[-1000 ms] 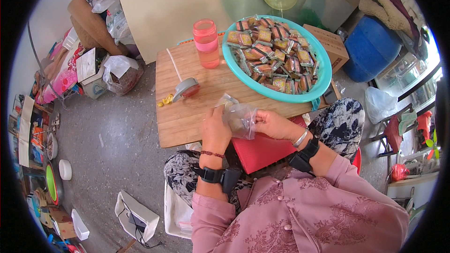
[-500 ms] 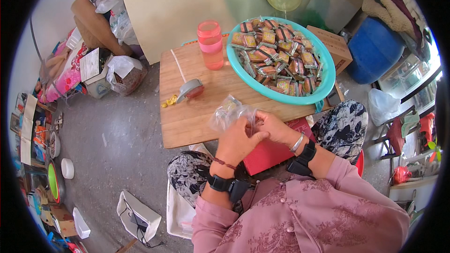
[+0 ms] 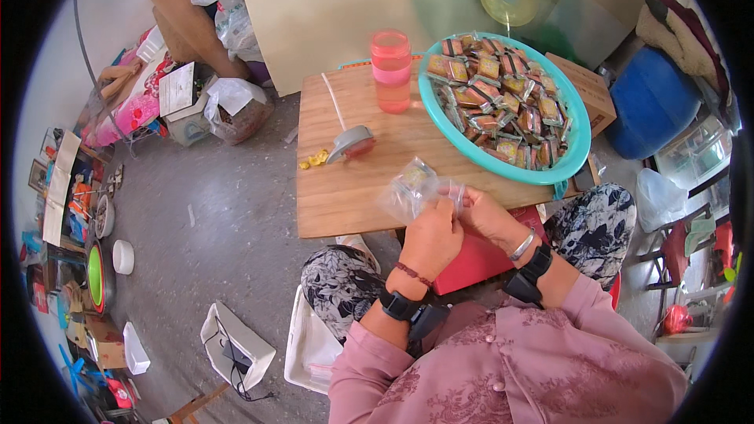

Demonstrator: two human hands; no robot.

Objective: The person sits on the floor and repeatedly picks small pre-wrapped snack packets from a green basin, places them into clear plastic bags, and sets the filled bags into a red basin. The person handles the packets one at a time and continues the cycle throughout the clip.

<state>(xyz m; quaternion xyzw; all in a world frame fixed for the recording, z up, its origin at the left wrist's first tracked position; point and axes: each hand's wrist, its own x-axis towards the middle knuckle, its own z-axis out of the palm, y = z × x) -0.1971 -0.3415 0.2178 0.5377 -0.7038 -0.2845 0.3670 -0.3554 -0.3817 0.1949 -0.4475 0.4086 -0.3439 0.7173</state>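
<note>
My left hand (image 3: 431, 237) and my right hand (image 3: 486, 216) hold a clear plastic bag (image 3: 414, 188) between them, just above the near edge of a low wooden table (image 3: 345, 188). A small wrapped packet shows inside the bag. Both hands pinch the bag's upper part, fingers closed on the plastic. Beyond the hands, a teal basin (image 3: 579, 149) holds several wrapped snack packets. Both wrists wear dark bands, the right one also a bracelet.
On the table stand a pink lidded cup (image 3: 390, 69), a grey-and-red tool with a white cord (image 3: 351, 141) and yellow bits (image 3: 316, 160). A red tray (image 3: 479, 261) lies on my lap. A blue barrel (image 3: 653, 108) stands right; bags and clutter (image 3: 228, 102) lie left.
My hands have lifted the bag slightly up and to the right, bringing it closer together between both hands. The camera view has shifted a little.
</note>
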